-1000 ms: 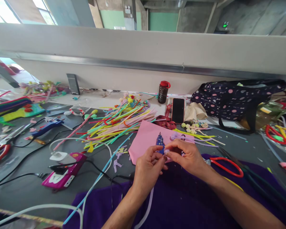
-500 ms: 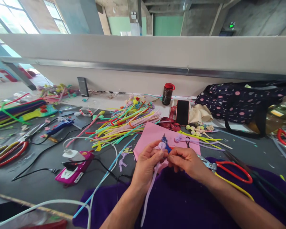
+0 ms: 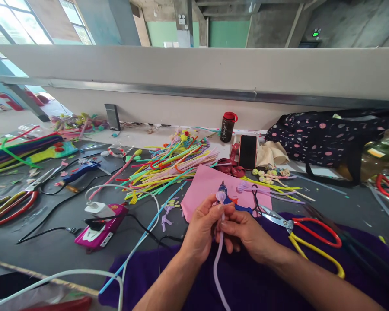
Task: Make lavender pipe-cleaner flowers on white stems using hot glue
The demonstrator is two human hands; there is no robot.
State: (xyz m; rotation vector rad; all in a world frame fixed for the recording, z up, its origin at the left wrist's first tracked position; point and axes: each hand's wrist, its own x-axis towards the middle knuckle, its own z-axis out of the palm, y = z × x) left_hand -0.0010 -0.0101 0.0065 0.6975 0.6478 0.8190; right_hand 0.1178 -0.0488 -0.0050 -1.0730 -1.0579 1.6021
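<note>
A pale lilac pipe cleaner [image 3: 218, 263] hangs down from between my hands, its top end curled into a small round flower head [image 3: 221, 196]. My left hand [image 3: 201, 226] pinches it just below the head. My right hand [image 3: 248, 233] has its thumb and fingers closed on the stem a little lower. Right behind the head lies a blue glue gun [image 3: 241, 208], its nozzle pointing away and its body partly hidden by my fingers. It rests on a pink sheet [image 3: 197, 190]. More lilac pipe cleaners [image 3: 262, 190] lie on that sheet.
Red-and-yellow-handled scissors [image 3: 317, 231] lie right of my hands on purple cloth [image 3: 266, 285]. Pipe cleaners [image 3: 168, 168] are heaped ahead. A magenta power strip [image 3: 100, 229] with cables is on the left. A phone [image 3: 248, 152], bottle [image 3: 227, 127] and patterned bag [image 3: 311, 138] stand behind.
My right hand has moved left from beside the glue gun onto the pipe cleaner's stem. The stem's loose end has swung to the right, and more of the glue gun shows.
</note>
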